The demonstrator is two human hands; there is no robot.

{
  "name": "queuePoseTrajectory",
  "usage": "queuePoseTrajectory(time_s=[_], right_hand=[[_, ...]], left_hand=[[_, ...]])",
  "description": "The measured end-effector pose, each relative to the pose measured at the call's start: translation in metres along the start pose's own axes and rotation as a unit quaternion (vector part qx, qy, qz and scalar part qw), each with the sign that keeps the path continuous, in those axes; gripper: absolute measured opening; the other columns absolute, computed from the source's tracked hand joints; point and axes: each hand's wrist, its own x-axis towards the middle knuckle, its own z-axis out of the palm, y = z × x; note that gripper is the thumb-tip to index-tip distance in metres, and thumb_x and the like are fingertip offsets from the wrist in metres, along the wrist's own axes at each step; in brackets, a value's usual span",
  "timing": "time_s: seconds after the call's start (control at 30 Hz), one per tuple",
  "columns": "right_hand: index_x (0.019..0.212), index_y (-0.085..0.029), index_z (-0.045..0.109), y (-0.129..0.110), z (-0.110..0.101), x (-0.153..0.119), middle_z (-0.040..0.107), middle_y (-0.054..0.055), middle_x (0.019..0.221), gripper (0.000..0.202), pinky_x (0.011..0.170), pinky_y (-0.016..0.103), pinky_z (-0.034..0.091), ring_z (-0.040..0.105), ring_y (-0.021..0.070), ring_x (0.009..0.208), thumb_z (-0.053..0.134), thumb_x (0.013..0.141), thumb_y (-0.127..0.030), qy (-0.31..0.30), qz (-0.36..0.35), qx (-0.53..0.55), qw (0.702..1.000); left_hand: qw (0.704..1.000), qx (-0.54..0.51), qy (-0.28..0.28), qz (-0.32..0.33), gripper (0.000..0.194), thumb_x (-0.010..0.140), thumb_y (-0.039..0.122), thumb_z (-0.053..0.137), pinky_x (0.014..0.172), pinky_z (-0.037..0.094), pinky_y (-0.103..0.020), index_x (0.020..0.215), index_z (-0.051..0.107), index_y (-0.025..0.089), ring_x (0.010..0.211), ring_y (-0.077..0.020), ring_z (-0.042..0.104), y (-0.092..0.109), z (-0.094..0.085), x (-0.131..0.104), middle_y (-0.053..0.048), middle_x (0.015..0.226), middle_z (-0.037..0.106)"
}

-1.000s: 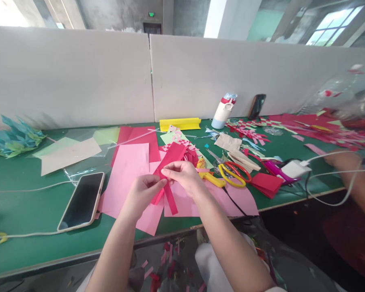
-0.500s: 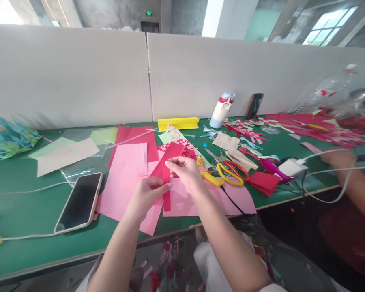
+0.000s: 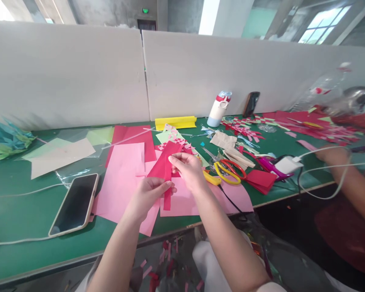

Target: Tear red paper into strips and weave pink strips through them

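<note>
Over the pink sheets at the table's front, both hands hold a folded piece of red paper (image 3: 167, 200), a narrow strip hanging down from it. My left hand (image 3: 149, 194) pinches the strip low, thumb in front and fingertips showing behind its right edge. Higher up, my right hand (image 3: 188, 168) pinches the right edge between thumb and fingers. A wider red part (image 3: 159, 164) slants behind the strip; whether it is one piece with it I cannot tell. Beneath lie pink paper sheets (image 3: 118, 178). Just right of my right hand is a yellow-handled tool (image 3: 212, 178) with a black cord.
Scissors (image 3: 228, 172) with yellow and red handles lie to the right, near a folded red paper (image 3: 260, 181) and a white charger (image 3: 287, 165). A phone (image 3: 74, 205) rests at left. A bottle (image 3: 219, 108) stands by the partition (image 3: 194, 77). Another person's arm (image 3: 349, 174) reaches in at right.
My right hand has shifted slightly right along the red paper's edge, and my left fingertips now show beyond the strip. The whole view has moved a little.
</note>
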Motion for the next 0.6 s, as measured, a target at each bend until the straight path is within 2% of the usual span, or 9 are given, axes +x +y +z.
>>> queuePoseTrajectory(time_s=[0.3,0.6], right_hand=[[0.075,-0.016,0.066,0.0006,-0.0021,0.0004,0.059,-0.002,0.059,0.027,0.052,0.021,0.043,0.051,0.0075,0.050,0.077,0.064,-0.038,-0.003,-0.004,0.000,1.000],[0.077,-0.017,0.062,-0.0006,-0.0032,0.0002,0.057,-0.003,0.061,0.028,0.055,0.023,0.043,0.051,0.0085,0.052,0.073,0.068,-0.042,-0.008,-0.029,-0.034,0.999]], left_hand=[[1.000,-0.020,-0.020,0.006,0.030,0.071,0.043,0.071,0.071,0.050,-0.027,0.076,0.074,0.014,0.075,-0.0182,0.067,0.0001,0.0010,0.0012,-0.010,0.076,0.074],[0.999,-0.029,-0.001,-0.012,0.030,0.069,0.043,0.073,0.060,0.047,-0.025,0.072,0.073,0.013,0.065,-0.0159,0.064,-0.0009,0.0001,0.0022,-0.011,0.073,0.073]])
